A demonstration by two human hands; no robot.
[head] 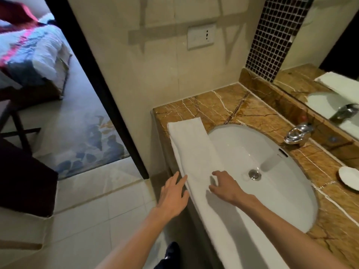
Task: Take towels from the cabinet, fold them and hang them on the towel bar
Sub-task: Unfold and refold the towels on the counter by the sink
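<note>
So, a small bathroom is shown, with a brown marble countertop with thin white veins set into a corner of plain beige wall. A smooth, glossy white oval ceramic sink is sunk into the marble, with a round metal drain at the bottom. A shiny chrome tap is mounted behind the bowl, and a little white round dish is parked on the counter to the right. A strip of dark square mosaic tiles is run up the wall beside the mirror.

The long white terry towel, folded into a narrow band, is laid flat along the counter's front edge, with its right side lapped over the sink rim. The nap looks soft and a bit fuzzy.

The left hand is held open with fingers straight and spread, tips right at the towel's outer edge. The right hand is spread over the towel and sink rim, fingers slightly bent, nothing gripped; whether the cloth is actually touched can't be told, since the fingertips are blurred.
</note>
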